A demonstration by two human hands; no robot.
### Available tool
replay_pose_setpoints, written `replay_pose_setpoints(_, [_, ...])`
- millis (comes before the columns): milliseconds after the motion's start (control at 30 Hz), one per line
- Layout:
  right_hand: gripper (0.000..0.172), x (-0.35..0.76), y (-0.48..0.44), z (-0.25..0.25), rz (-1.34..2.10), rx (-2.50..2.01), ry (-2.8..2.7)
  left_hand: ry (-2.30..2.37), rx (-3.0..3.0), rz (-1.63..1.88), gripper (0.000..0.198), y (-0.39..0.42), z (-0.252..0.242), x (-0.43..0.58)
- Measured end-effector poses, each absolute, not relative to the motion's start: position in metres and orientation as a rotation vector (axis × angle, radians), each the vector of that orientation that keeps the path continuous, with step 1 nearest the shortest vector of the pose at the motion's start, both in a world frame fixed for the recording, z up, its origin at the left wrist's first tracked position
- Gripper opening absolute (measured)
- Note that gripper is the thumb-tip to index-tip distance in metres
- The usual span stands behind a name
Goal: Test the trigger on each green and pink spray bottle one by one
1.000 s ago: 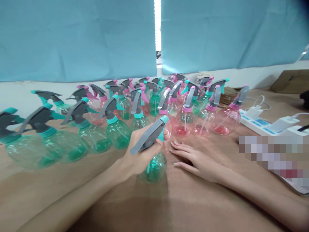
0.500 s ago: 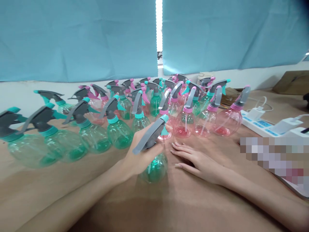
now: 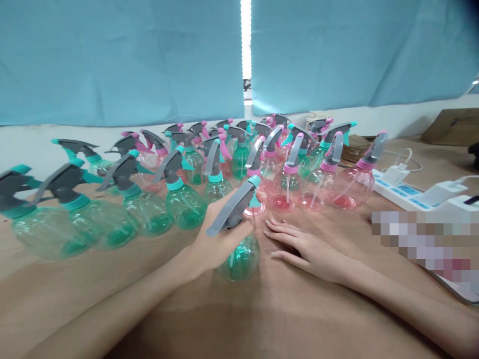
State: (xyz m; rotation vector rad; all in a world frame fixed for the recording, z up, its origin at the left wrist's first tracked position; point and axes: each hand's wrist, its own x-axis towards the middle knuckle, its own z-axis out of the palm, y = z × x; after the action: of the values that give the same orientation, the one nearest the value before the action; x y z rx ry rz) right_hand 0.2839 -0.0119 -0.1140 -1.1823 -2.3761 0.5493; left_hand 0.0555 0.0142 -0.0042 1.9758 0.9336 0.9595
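My left hand (image 3: 215, 244) is wrapped round the neck of a green spray bottle (image 3: 241, 262) with a grey and teal trigger head. That bottle stands upright on the brown table (image 3: 299, 319), and my fingers hide its collar. To the right of it my right hand (image 3: 299, 244) lies flat on the tabletop, fingers stretched out and holding nothing. Just behind my left hand stands another green spray bottle (image 3: 217, 188). Beyond my right fingertips is a clear pink spray bottle (image 3: 282, 194) with a pink collar.
Several green bottles (image 3: 147, 212) line up at the left, with more green and pink ones crowded behind. A white power strip (image 3: 404, 192) with plugged-in chargers lies at the right. A cardboard piece (image 3: 451, 127) sits at the back right. Blue curtains (image 3: 123, 60) hang behind.
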Motion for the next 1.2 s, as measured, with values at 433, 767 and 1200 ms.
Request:
replay_pose_setpoints(433, [0.053, 0.2845, -0.0115, -0.1145, 0.553, -1.214, -2.412, 0.915, 2.004, 0.971, 0.008, 0.0135, -0.0040, 0.0552])
replay_pose_setpoints(767, [0.053, 0.2838, -0.0123, -0.1128, 0.568, -1.214, -2.397, 0.907, 2.009, 0.970, 0.007, 0.0149, -0.0062, 0.0550])
replay_pose_setpoints(1200, [0.053, 0.2841, -0.0119, -0.1136, 0.577, -1.223, -2.395, 0.887, 2.001, 0.965, 0.010, 0.0153, -0.0031, 0.0560])
